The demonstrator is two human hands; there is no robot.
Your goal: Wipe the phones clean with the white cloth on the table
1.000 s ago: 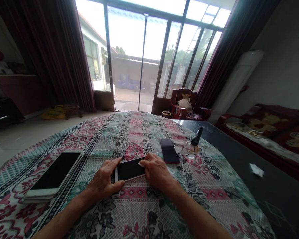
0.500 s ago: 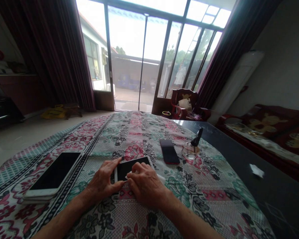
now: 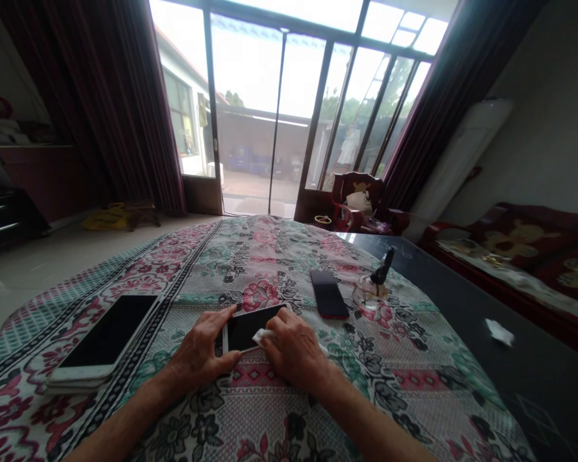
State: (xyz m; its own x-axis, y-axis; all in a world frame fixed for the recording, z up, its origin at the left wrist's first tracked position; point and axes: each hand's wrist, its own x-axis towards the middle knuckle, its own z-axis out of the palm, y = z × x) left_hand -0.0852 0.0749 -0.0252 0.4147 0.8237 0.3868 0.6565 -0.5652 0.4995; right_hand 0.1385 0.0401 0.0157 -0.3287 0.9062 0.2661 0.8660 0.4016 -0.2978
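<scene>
A white-edged smartphone [image 3: 243, 328] with a dark screen lies on the patterned tablecloth in front of me. My left hand [image 3: 207, 343] grips its left end, thumb on the near edge and fingers on the far edge. My right hand [image 3: 293, 346] is closed on a crumpled white tissue [image 3: 261, 336] and presses it on the right part of the screen. The hand hides the phone's right end and most of the tissue.
A stack of white phones [image 3: 103, 340] lies to the left. Beyond my right hand are a dark phone with a red edge [image 3: 328, 294] and a clear glass bottle [image 3: 370, 293] with a black top. A crumpled white paper [image 3: 499, 332] lies on the dark tabletop [image 3: 520, 378] at right.
My right hand has slid to the right across the phone's screen with the tissue, uncovering more of the screen. My left hand keeps its hold on the phone's left end.
</scene>
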